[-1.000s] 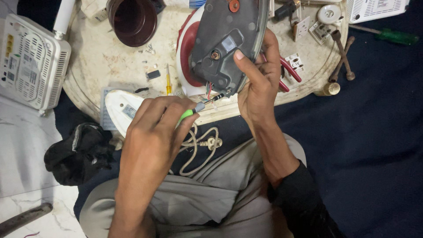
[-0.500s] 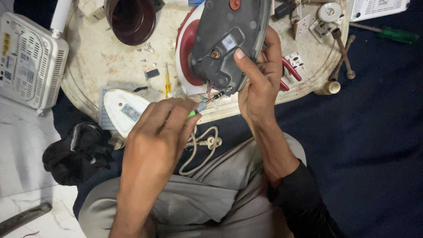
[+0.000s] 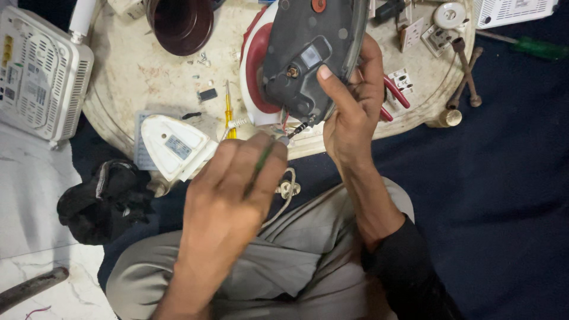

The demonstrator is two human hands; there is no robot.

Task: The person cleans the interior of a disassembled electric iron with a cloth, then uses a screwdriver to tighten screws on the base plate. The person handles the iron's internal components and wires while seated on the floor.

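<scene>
iron [image 3: 308,53] tilted further upright | right hand [image 3: 352,106] grips it | left hand [image 3: 237,184] clasps screwdriver [image 3: 261,166], tip up-right

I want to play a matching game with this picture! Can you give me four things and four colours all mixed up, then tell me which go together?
Things:
1. screwdriver in the left hand
2. bowl
3. screwdriver lying on the round table
4. pliers' handles

Colours:
A. yellow
B. red
C. green
D. dark maroon

Pairs:
1-C: green screwdriver
2-D
3-A: yellow screwdriver
4-B: pliers, behind the right hand
</scene>
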